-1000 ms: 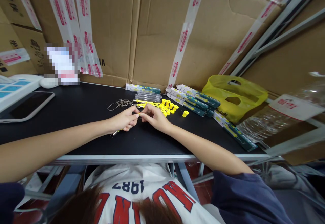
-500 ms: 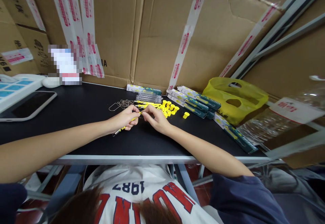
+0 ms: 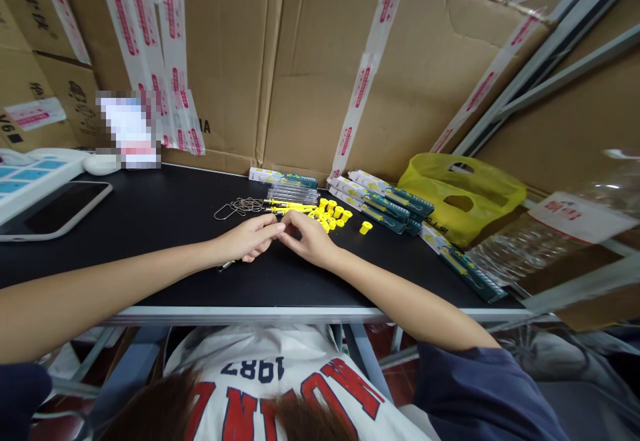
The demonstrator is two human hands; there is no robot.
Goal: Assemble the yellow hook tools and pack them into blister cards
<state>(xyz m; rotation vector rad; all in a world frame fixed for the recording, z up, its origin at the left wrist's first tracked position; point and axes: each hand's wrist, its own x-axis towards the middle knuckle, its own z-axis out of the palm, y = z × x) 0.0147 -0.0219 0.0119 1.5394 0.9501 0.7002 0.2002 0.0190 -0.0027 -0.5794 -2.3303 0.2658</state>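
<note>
My left hand (image 3: 253, 238) is closed around a slim yellow rod with a metal tip (image 3: 226, 266). Only that tip shows below the palm; the fingers hide the rest. Thumb and forefinger of my right hand (image 3: 313, 240) are pinched together against the left fingertips, and what lies between them is hidden. Just beyond both hands are more yellow rods (image 3: 299, 206), a tangle of bent wire hooks (image 3: 240, 208) and several clear plastic tubes (image 3: 293, 193). Small yellow caps (image 3: 332, 212) are heaped by the right hand, with a single cap (image 3: 366, 228) lying farther right.
Printed slim boxes (image 3: 377, 200) lie at the back and right of the black table (image 3: 175, 274). A yellow plastic bag (image 3: 460, 191) and a large clear bottle (image 3: 540, 241) stand at right. A phone (image 3: 60, 208) rests at left. Cardboard (image 3: 310, 81) walls the back.
My left thumb has stretched forward over the right fingertips, covering the rod's upper part. The rod's metal tip shows less below the left hand. Both arms stay nearly in place.
</note>
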